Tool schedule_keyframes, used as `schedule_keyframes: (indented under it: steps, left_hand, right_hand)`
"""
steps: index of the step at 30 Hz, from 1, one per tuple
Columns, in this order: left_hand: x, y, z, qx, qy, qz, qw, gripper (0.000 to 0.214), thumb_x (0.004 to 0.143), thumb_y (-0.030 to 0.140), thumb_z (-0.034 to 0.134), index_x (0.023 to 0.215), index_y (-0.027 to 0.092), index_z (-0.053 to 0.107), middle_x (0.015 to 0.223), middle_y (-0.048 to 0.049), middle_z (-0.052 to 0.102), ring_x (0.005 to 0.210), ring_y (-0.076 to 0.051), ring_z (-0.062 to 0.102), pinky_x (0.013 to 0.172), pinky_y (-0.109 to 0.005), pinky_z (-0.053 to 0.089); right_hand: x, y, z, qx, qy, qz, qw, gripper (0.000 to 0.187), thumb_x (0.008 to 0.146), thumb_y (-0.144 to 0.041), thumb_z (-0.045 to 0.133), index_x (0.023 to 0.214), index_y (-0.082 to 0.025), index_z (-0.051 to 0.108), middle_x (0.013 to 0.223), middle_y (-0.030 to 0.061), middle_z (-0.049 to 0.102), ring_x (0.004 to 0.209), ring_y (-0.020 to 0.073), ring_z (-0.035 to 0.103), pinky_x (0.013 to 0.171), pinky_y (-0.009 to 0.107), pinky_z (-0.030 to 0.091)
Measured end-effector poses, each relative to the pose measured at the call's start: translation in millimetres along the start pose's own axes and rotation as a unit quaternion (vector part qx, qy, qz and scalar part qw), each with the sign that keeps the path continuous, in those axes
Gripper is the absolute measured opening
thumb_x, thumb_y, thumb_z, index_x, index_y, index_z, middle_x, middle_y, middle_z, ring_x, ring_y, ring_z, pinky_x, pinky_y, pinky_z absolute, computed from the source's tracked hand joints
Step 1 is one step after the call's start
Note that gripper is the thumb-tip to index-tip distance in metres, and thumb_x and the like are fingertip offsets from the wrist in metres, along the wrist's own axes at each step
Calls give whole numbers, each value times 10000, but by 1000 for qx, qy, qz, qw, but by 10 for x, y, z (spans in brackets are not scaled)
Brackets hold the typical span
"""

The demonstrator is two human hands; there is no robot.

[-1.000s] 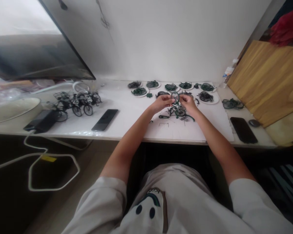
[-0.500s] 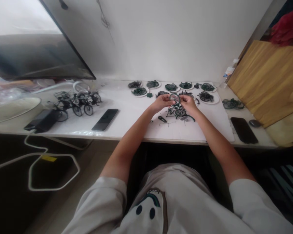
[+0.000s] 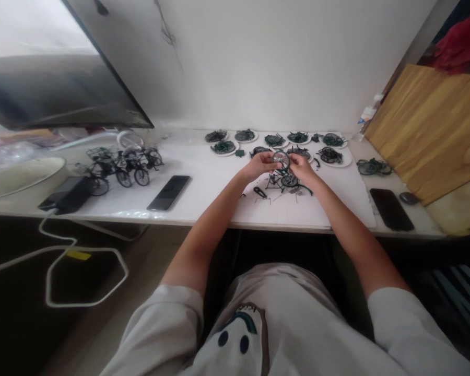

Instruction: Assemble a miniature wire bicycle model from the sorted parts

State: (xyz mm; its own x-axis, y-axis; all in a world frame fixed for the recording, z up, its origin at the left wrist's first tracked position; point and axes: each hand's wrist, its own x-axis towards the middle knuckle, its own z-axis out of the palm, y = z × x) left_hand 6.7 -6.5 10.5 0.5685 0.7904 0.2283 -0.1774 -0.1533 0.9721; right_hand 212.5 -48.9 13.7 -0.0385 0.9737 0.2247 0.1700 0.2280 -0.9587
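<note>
Right at the near edge of the table [image 3: 211,180], lower centre of the frame, a thin bent wire [image 3: 269,200] lies close to a small black piece [image 3: 260,192]; both look light, so a dropping forearm could sweep them off. Just beyond sits a green-black miniature bicycle [image 3: 289,180], and above it, right of centre, a spoked wheel [image 3: 281,160] hangs between two hands! The left hand [image 3: 261,164] has its grip closed, thumb and fingers pinching the left rim. The right hand [image 3: 300,164] meets the opposite side, fingers bunched; how tightly they close, and on what, one cannot tell. Here's the danger: uneven pressure might bend the rim or pop it free, scattering the bits below. And its lie? Up on edge, face towards the viewer, slightly tilted. Being round, it shows no long axis; its axle line runs roughly from viewer to wall [image 3: 258,68]. Farther back, an overreaching knuckle could tip a loaded plate [image 3: 348,160].
</note>
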Motion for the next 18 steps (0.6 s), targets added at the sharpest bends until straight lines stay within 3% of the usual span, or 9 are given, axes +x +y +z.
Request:
schedule_keyframes:
  steps: [8, 13, 18]
  left_hand:
    - [-2, 13, -5, 9, -8, 9, 1000, 559, 644, 486, 1047, 1040, 153, 838, 830, -41, 726, 645, -77, 541, 593, -241, 432]
    - [2, 18, -25, -15, 14, 1, 1000, 480, 663, 471, 1041, 999, 179, 861, 786, -13, 694, 606, -61, 492, 585, -245, 405]
    - [3, 36, -34, -56, 30, -4, 998, 413, 670, 462, 1047, 882, 172, 842, 747, -15, 675, 590, -60, 496, 569, -235, 407]
  right_hand:
    - [27, 47, -7, -12, 15, -8, 1000, 524, 903, -758, 726, 951, -238, 683, 678, -32, 525, 591, 147, 454, 563, 292, 360]
    - [20, 64, -49, -35, 33, -36, 998, 659, 888, -907, 627, 818, -253, 576, 682, -25, 461, 610, 152, 410, 566, 307, 326]
    - [16, 58, -47, -9, 22, -12, 1000, 589, 886, -820, 716, 851, -239, 628, 714, -10, 491, 632, 158, 446, 539, 293, 325]
